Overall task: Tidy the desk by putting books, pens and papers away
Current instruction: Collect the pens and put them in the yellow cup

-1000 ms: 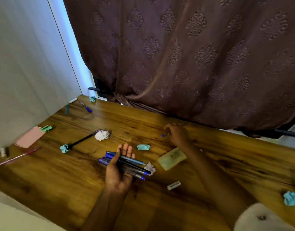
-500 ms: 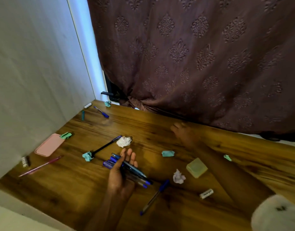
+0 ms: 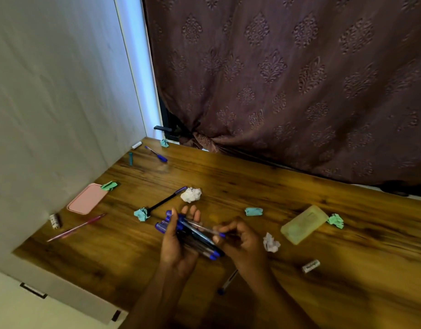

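Note:
My left hand (image 3: 175, 243) holds a bundle of several blue pens (image 3: 193, 236) over the wooden desk (image 3: 347, 269). Just to its right, my right hand (image 3: 240, 241) pinches one clear blue-capped pen (image 3: 206, 230) that lies on top of the bundle. Loose on the desk are a black pen (image 3: 165, 200), a pink pen (image 3: 76, 227), a blue pen (image 3: 156, 153) at the far left corner, and another pen (image 3: 227, 282) partly hidden under my right forearm. Crumpled white papers (image 3: 191, 194) (image 3: 271, 243) and green scraps (image 3: 253, 211) (image 3: 141, 214) are scattered around.
A pink flat case (image 3: 86, 199) sits by the left wall with a green scrap (image 3: 109, 185) on it. A yellow translucent box (image 3: 303, 224), small white tubes (image 3: 311, 266) (image 3: 136, 145), a teal cap (image 3: 131, 158) and a small spool (image 3: 55, 220) lie about. A brown curtain (image 3: 288, 79) hangs behind the desk.
My right hand drew back from the far side of the desk to the bundle and now pinches a pen on top of it. The head camera shifted left.

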Demonstrator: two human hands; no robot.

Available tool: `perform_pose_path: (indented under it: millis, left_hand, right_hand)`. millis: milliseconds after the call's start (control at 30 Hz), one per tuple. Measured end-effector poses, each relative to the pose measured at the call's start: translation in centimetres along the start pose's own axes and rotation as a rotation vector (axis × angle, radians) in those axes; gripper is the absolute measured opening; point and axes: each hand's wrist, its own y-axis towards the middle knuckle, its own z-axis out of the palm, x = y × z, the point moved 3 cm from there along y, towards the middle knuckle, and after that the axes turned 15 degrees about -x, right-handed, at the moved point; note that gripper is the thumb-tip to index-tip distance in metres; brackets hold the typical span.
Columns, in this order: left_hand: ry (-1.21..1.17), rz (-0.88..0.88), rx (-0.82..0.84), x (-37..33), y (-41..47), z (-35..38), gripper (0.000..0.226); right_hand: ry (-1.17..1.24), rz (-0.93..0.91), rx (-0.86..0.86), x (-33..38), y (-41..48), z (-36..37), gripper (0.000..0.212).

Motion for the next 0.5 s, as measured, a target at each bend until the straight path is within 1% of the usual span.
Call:
perform_pose_path:
  millis: [67,133,167,200,233,333,367,400,433,467,500]
  left_hand:
    - [0.017,-0.002,-0.041,-0.1,0.1,-0.4,0.017]
    - [0.02,0.002,-0.092,-0.1,0.2,-0.9,0.018]
    - [0.016,0.002,-0.115,-0.2,0.4,-1.3,0.02]
    - [0.013,-0.004,-0.136,-0.2,0.5,-1.7,0.021]
    - [0.014,-0.009,-0.153,-0.2,0.5,-2.2,0.024]
    - [0.014,-0.013,-0.215,0.1,0.4,-3.8,0.03]
    - [0.014,-0.001,-0.231,0.3,0.3,-4.1,0.032]
    - [0.017,0.012,-0.242,0.4,0.1,-4.3,0.034]
    - [0.024,0.022,-0.248,0.6,-0.3,-4.5,0.035]
    - [0.028,0.027,-0.254,0.8,-0.6,-4.6,0.036]
    - [0.026,0.032,-0.258,0.9,-0.9,-4.6,0.036]
  right_hand:
    - [-0.025,0.021,0.114,-0.2,-0.5,-0.1,0.017]
    - [-0.088,-0.002,0.133,0.1,0.2,-1.1,0.01]
    - [-0.159,-0.058,0.146,0.4,0.8,-1.8,0.009]
    - [-0.267,-0.133,0.18,0.6,1.3,-2.4,0.013]
    - [-0.398,-0.211,0.254,1.0,1.7,-2.9,0.016]
    - [-0.865,-0.419,0.599,-0.4,1.6,-3.6,0.024]
    - [-0.957,-0.447,0.708,-1.5,1.2,-3.8,0.028]
    - [-1.02,-0.494,0.796,-2.0,0.6,-3.6,0.03]
    - [-1.047,-0.611,0.854,-2.5,-0.1,-3.4,0.028]
    - [-1.056,-0.748,0.85,-3.2,-0.5,-3.4,0.024]
    - [-1.066,-0.819,0.834,-4.0,-0.8,-3.4,0.022]
